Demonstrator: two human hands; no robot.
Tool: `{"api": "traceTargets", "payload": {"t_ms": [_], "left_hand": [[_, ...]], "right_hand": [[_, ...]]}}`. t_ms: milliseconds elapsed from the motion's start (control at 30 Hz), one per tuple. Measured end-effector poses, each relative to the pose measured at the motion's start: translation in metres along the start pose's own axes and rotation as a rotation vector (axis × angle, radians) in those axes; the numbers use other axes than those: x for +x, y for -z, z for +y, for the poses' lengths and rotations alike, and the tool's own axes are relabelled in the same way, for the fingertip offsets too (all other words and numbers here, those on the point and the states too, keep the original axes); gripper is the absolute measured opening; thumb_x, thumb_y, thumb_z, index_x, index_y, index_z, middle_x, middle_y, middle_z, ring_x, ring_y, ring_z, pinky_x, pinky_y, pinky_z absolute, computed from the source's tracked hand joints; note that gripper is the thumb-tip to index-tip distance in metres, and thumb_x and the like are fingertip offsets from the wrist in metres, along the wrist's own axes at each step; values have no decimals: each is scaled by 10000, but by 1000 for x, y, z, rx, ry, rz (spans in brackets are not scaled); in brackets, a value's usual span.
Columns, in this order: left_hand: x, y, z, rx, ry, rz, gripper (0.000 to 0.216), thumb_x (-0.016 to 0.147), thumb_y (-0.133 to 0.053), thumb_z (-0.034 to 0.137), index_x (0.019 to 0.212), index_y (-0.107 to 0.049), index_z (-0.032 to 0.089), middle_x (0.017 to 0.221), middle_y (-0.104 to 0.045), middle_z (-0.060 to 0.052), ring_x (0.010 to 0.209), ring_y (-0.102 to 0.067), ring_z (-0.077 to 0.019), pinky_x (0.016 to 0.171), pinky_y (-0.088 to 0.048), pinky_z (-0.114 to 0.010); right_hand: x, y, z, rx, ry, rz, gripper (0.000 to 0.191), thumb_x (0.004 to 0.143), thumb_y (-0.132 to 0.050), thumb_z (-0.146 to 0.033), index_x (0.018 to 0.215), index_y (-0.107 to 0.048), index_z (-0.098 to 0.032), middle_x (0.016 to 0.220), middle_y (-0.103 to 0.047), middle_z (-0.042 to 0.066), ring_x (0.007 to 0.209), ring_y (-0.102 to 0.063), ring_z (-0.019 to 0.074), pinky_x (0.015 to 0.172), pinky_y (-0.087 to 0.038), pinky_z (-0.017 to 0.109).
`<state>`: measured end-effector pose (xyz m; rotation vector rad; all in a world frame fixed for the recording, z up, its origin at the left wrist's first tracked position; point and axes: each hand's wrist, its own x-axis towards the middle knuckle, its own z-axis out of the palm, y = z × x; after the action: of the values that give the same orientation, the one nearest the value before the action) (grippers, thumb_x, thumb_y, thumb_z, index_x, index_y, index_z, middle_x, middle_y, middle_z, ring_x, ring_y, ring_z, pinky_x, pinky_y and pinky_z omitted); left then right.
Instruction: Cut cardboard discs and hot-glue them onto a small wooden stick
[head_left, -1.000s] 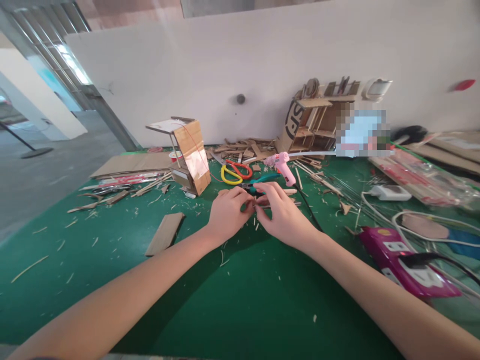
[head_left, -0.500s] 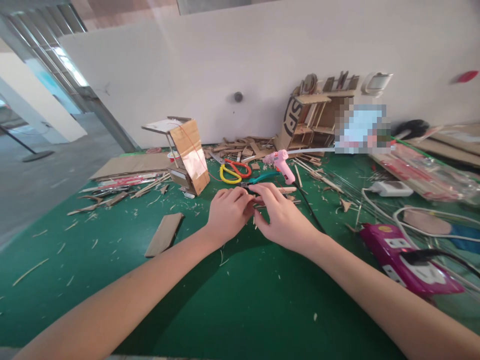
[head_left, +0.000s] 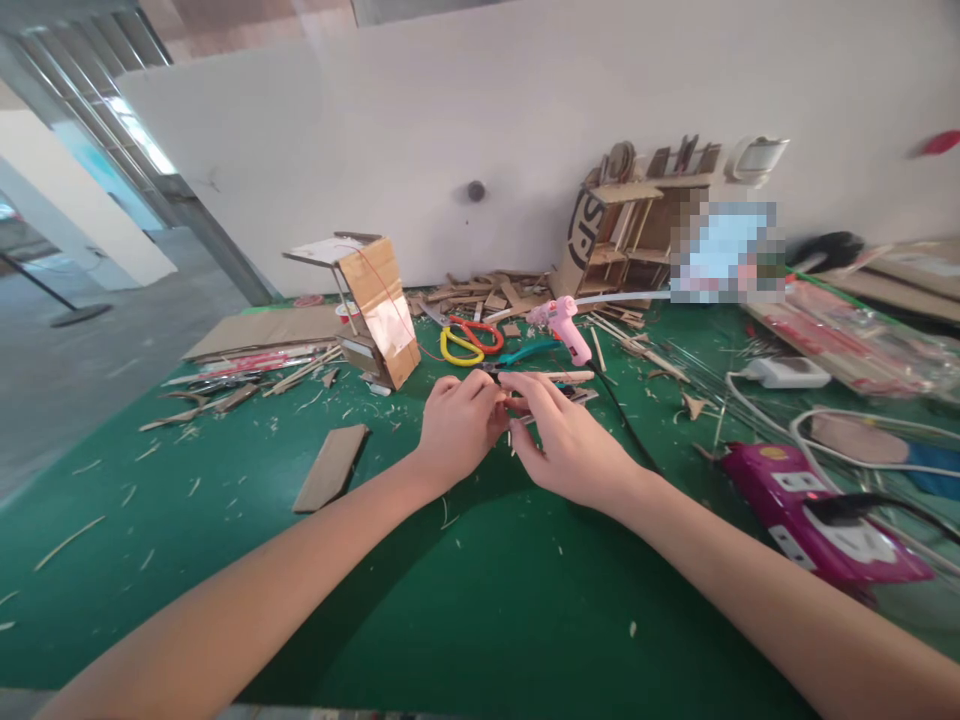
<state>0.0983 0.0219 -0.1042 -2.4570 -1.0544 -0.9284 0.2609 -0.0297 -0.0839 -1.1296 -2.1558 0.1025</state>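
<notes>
My left hand [head_left: 461, 425] and my right hand [head_left: 559, 430] meet above the green table, their fingertips nearly together. The left fingers are curled closed, and whatever they pinch is hidden behind the knuckles. My right thumb and fingers bend around a small gap, closed on something too small to name. Just beyond them lie teal-handled pliers [head_left: 529, 352], partly covered, and a thin wooden stick [head_left: 570, 377]. Scissors [head_left: 472, 342] with yellow and red handles rest behind the left hand. A pink glue gun [head_left: 564, 325] sits behind the right hand.
A cardboard structure [head_left: 386, 315] stands at left, with a flat cardboard piece [head_left: 331, 468] before it. Cardboard shelves [head_left: 611, 235] stand against the wall. At right are a magenta power strip [head_left: 817, 520], cables and a white adapter [head_left: 787, 373]. Scraps litter the table [head_left: 450, 630].
Both hands stay in nearly the same place. The fingers of my right hand have shifted slightly, and a little more of the pieces behind them shows. The view has moved very slightly.
</notes>
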Motion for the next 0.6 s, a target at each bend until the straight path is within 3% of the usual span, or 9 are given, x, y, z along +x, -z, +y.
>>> {"api": "traceTargets", "payload": {"t_ms": [167, 367, 500, 600], "left_hand": [[2, 0, 2, -44, 86, -9, 52, 765, -548, 156, 767, -593, 183, 784, -623, -6, 734, -594, -146, 706, -405, -304], [4, 2, 1, -153, 167, 6, 36, 744, -574, 150, 739, -591, 181, 760, -627, 5, 687, -590, -138, 701, -412, -296], [5, 3, 1, -266, 159, 7, 97, 812, -531, 161, 840, -619, 190, 832, -655, -7, 703, -599, -134, 720, -443, -281], [5, 3, 1, -353, 140, -6, 133, 862, -482, 180, 871, -615, 186, 882, -669, -26, 770, -614, -146, 730, -459, -268]], "right_hand": [[-6, -4, 5, 76, 8, 1, 497, 844, -446, -128, 1320, -330, -209, 1308, -482, 125, 1113, -576, 243, 837, -551, 384], [-8, 3, 19, -103, 3, -19, 458, 850, -473, -174, 1300, -391, -175, 1264, -524, 126, 1094, -558, 250, 862, -509, 409], [-4, 3, 27, -331, 6, -163, 171, 862, -530, -252, 997, -591, -168, 1017, -625, 100, 1036, -530, 278, 861, -447, 430], [-1, 0, 26, -437, 20, -227, 145, 904, -496, -263, 878, -588, -155, 930, -627, 89, 922, -550, 242, 785, -425, 366]]}}
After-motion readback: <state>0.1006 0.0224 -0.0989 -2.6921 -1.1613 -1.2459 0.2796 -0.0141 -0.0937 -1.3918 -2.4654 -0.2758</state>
